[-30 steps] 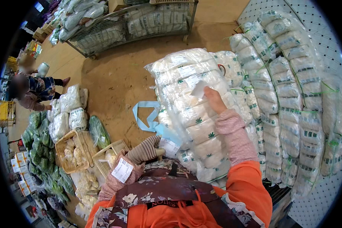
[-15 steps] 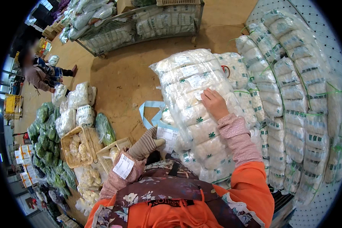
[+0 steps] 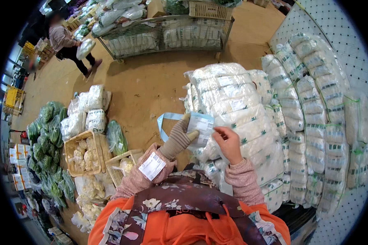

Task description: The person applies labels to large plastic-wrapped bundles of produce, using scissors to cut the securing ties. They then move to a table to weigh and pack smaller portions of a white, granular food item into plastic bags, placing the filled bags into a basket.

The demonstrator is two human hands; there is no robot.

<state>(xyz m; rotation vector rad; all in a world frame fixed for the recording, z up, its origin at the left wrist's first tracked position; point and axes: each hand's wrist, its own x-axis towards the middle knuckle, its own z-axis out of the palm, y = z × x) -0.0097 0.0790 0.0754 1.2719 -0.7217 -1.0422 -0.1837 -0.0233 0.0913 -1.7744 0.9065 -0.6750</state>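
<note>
Right hand (image 3: 229, 143) now pulled back off the stacked white sacks (image 3: 237, 106), pinching the label sheet (image 3: 201, 127) gripped by gloved left hand (image 3: 179, 139); wicker baskets (image 3: 82, 157) beyond left.

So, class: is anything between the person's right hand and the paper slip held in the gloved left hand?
Nothing visible. The right hand is bare and sits right at the edge of the slip, which the gloved left hand holds up before the stacked white bags.
</note>
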